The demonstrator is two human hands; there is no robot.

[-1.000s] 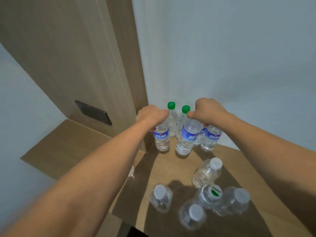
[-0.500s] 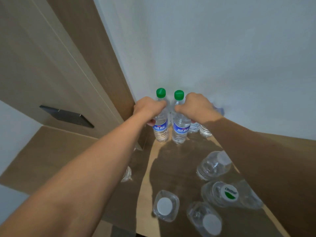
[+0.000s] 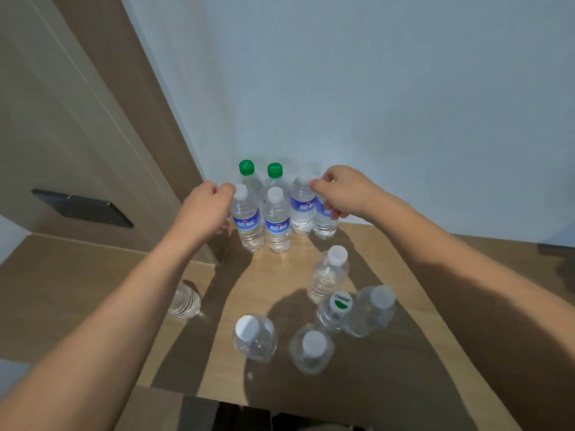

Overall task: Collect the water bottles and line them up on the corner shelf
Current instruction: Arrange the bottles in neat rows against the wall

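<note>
Both hands are up at the back corner of the shelf point(image 3: 389, 353), right where it meets the wall point(image 3: 373, 88). The left hand point(image 3: 205, 209) is curled against the side of a white-capped bottle point(image 3: 247, 220); whether it actually grips it, I cannot tell. The right hand point(image 3: 345, 191) is closed round the last bottle point(image 3: 325, 220) in the back cluster, fingertips touching the cap of its neighbour point(image 3: 301, 206). Between them stands another blue-labelled bottle point(image 3: 277, 223), and two green-capped bottles point(image 3: 246, 169) stand tight against the wall behind. Nearer the front edge, five more bottles point(image 3: 328, 275) stand loosely grouped, upright. One bottle point(image 3: 183, 301) sits apart on the lower ledge at left, half hidden by the left forearm.
</note>
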